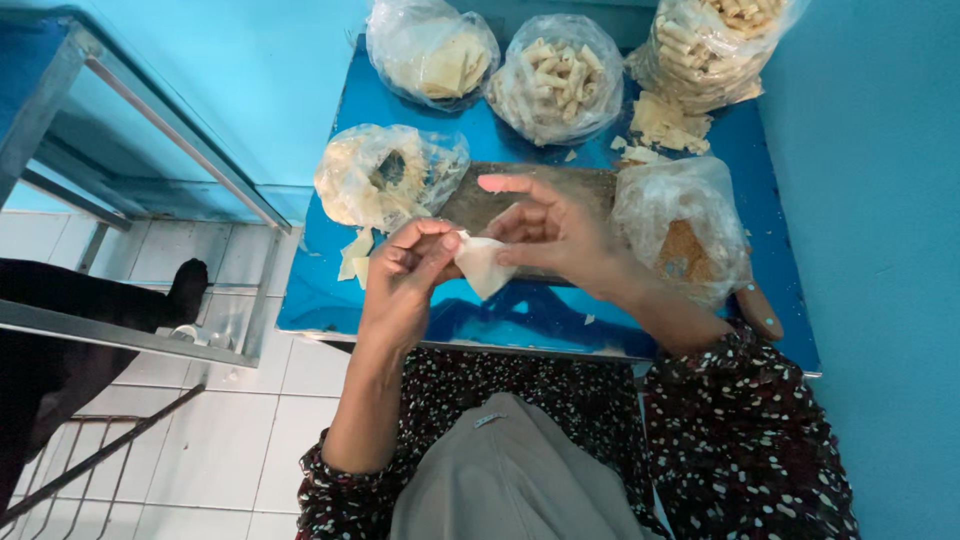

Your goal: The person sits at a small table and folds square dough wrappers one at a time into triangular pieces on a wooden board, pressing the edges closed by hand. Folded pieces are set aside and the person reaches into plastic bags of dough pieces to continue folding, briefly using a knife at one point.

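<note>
Holding a pale folded pastry wrapper (483, 265) between both hands, above the front part of the blue table (330, 300). Your left hand (405, 280) pinches its left corner with thumb and fingertips closed on it. Your right hand (545, 232) grips the right edge, index finger stretched out straight over the top.

Directly behind the hands: a dark wooden board (480, 205) lying flat on the table. Left of it, a clear bag of wrapper sheets (385, 175), with a few loose scraps (355, 255) at its front edge, just beside your left hand. Right of the board, a clear bag of brown crumbs (685, 240), close against your right wrist. A wooden handle (760, 310) sticks out below that bag, near your right forearm.

Back row: a bag of flat wrappers (432, 50), a bag of rolled pieces (555, 80), a bigger bag of rolls (705, 45) at the right, loose pale scraps (665, 125) beneath it.

Off the table, left: metal frame (150, 120), white tiled floor (250, 430), someone's dark-clad leg (90, 300), well apart.
</note>
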